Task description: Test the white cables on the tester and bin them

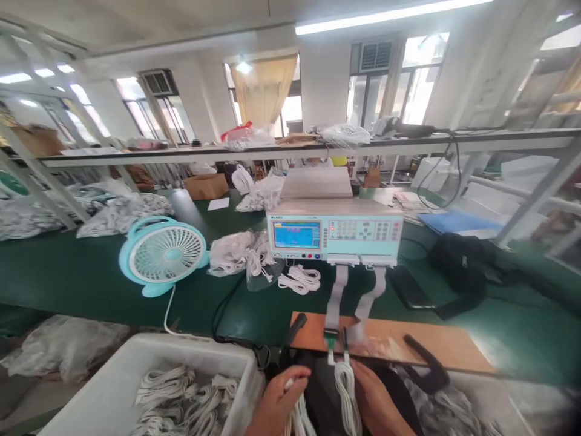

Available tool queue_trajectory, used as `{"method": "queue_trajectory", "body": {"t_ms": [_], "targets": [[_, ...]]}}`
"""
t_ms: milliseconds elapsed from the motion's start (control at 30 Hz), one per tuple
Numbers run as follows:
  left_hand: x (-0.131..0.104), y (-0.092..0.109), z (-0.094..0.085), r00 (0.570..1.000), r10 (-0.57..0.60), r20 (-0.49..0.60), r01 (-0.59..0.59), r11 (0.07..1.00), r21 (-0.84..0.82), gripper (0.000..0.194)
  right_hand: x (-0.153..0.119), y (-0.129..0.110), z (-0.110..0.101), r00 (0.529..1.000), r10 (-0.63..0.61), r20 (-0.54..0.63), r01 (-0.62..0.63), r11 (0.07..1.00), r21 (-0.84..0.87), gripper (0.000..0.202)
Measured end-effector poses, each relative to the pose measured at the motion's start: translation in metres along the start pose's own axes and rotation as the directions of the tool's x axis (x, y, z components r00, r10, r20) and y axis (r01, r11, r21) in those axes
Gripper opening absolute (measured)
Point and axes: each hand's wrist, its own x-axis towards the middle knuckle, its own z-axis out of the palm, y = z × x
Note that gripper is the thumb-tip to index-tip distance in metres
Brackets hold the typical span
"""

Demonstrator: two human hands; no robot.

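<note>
At the lower middle, my left hand (282, 396) is closed around a white cable bundle (300, 419), its thumb and fingers curled over the top. My right hand (374, 396) holds a second coiled white cable (347, 396) from its right side; the fingers behind it are hidden. White plugs at the top of this coil meet a small green connector board (331, 343) and a dark connector beside it. Two grey ribbon cables (336, 297) run from there up to the tester (336, 236), whose blue screen is lit.
A white bin (149, 344) of coiled cables stands at lower left. On the green bench are a blue fan (170, 254), bagged cables (231, 251), a loose white cable (299, 279), a phone-like dark slab (411, 287) and a black bag (458, 260). An orange-brown board (436, 345) lies along the edge.
</note>
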Motion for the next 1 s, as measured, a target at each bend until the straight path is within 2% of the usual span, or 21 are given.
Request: {"method": "queue_trajectory", "body": {"t_ms": [100, 167, 233, 333, 500, 700, 800, 900, 1000], "targets": [[0.024, 0.021, 0.039, 0.99, 0.045, 0.132, -0.025, 0.989, -0.149, 0.038, -0.003, 0.0, 0.006, 0.999, 0.011, 0.032, -0.014, 0.995, 0.099, 0.03], [0.035, 0.025, 0.054, 0.982, 0.042, 0.186, 0.0, 0.975, -0.221, 0.039, -0.003, 0.002, 0.008, 1.0, 0.004, -0.001, -0.004, 0.99, 0.139, 0.03], [0.039, 0.024, 0.061, 0.973, 0.048, 0.227, 0.019, 0.958, -0.285, 0.04, -0.004, 0.006, 0.01, 0.999, -0.009, -0.05, 0.017, 0.987, 0.158, 0.031], [0.038, 0.02, 0.064, 0.974, 0.057, 0.219, 0.016, 0.947, -0.32, 0.039, -0.005, 0.01, 0.015, 0.993, -0.031, -0.117, 0.048, 0.988, 0.144, 0.032], [0.038, 0.015, 0.065, 0.978, 0.079, 0.192, -0.025, 0.963, -0.268, 0.039, -0.01, 0.01, 0.023, 0.984, -0.07, -0.162, 0.087, 0.991, 0.104, 0.034], [0.038, 0.019, 0.061, 0.974, 0.068, 0.218, -0.013, 0.969, -0.246, 0.038, -0.025, 0.025, 0.011, 0.969, -0.042, -0.244, 0.045, 0.999, 0.004, 0.039], [0.037, 0.024, 0.059, 0.968, 0.069, 0.24, -0.005, 0.966, -0.259, 0.037, -0.025, 0.025, 0.004, 0.97, -0.11, -0.215, 0.093, 0.992, -0.087, 0.039], [0.037, 0.027, 0.058, 0.968, 0.056, 0.246, 0.014, 0.962, -0.271, 0.038, -0.017, 0.016, 0.002, 0.968, -0.211, -0.137, 0.181, 0.963, -0.202, 0.038], [0.038, 0.027, 0.059, 0.966, 0.044, 0.254, 0.028, 0.962, -0.271, 0.038, -0.009, 0.005, 0.003, 0.961, -0.248, -0.123, 0.201, 0.931, -0.305, 0.04]]}}
